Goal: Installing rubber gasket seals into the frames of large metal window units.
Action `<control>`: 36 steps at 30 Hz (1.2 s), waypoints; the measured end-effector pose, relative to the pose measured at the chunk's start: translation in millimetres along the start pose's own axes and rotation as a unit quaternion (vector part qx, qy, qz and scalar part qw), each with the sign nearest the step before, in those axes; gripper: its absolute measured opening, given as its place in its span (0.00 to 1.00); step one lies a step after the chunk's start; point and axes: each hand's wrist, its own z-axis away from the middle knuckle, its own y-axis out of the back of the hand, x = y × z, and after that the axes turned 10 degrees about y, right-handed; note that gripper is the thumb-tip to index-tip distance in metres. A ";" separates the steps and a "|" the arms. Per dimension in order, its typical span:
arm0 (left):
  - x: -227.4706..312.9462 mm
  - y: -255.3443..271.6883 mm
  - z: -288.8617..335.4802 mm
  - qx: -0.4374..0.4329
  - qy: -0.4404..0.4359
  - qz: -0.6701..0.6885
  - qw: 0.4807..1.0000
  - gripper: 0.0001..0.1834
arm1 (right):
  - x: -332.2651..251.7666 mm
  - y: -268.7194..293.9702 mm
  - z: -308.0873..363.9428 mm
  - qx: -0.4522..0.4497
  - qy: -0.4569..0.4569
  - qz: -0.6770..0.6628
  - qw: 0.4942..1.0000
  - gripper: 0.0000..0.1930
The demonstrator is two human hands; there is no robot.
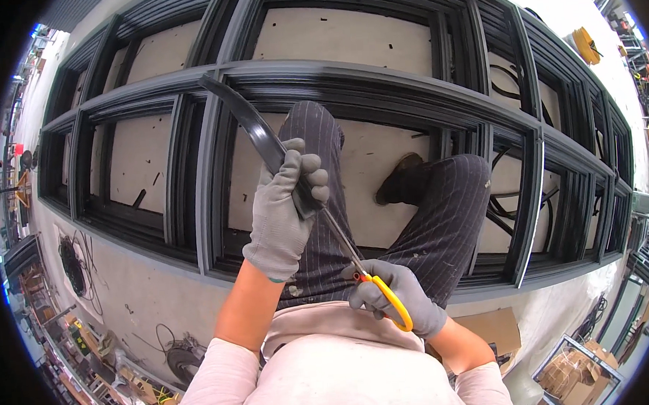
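Note:
My left hand [275, 216], in a light grey work glove, is closed round a black, shiny rubber-like strip [253, 129]. The strip slants up and to the left from my fist, and its lower end shows just below the fingers. My right hand [399, 294], gloved too, grips a pair of scissors [390, 302] with yellow and orange handles. Their narrow metal blades point up at the strip's lower end, by my left fist. Whether they touch or cut the strip, I cannot tell. Both hands are above my lap.
Stacked dark grey metal frames [212, 150] with large openings surround my legs. Black strips [515, 206] lie in the right-hand openings. A yellow spool [586, 46] stands at the far right. Cables [78, 263] lie on the floor at left. A cardboard piece [496, 328] is behind my right elbow.

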 end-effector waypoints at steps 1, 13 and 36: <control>0.5 -0.3 -0.1 0.006 -0.002 -0.007 1.000 0.13 | -1.1 -0.2 -0.1 0.000 0.000 0.000 1.000 0.23; -0.7 2.9 -0.1 0.003 -0.011 0.008 1.000 0.13 | 3.1 -1.2 -0.4 -0.010 0.011 0.008 1.000 0.19; -1.9 0.2 0.9 -0.004 -0.016 -0.031 0.999 0.14 | 11.5 -6.1 -4.2 0.014 0.012 0.053 0.998 0.13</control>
